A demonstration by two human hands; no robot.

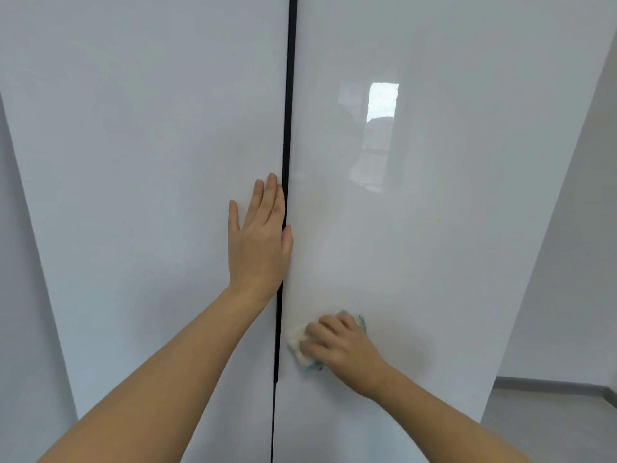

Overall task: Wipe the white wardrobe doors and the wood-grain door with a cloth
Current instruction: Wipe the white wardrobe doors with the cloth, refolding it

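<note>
The right hand (pixel 337 342) bunches the cloth (pixel 298 345) (soft, light, probably damp) against the right door (pixel 434 228), low beside the seam (pixel 287 128). The left hand (pixel 258 242) lies flat, fingers straight, bracing the left door (pixel 133 162). The glossy panels look slippery, so even pressure suits.

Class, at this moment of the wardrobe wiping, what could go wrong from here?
The left hand lies flat on the left door, thumb across the dark gap: it may leave prints or get pinched. The cloth under the right hand may miss the upper part of the right door.
</note>
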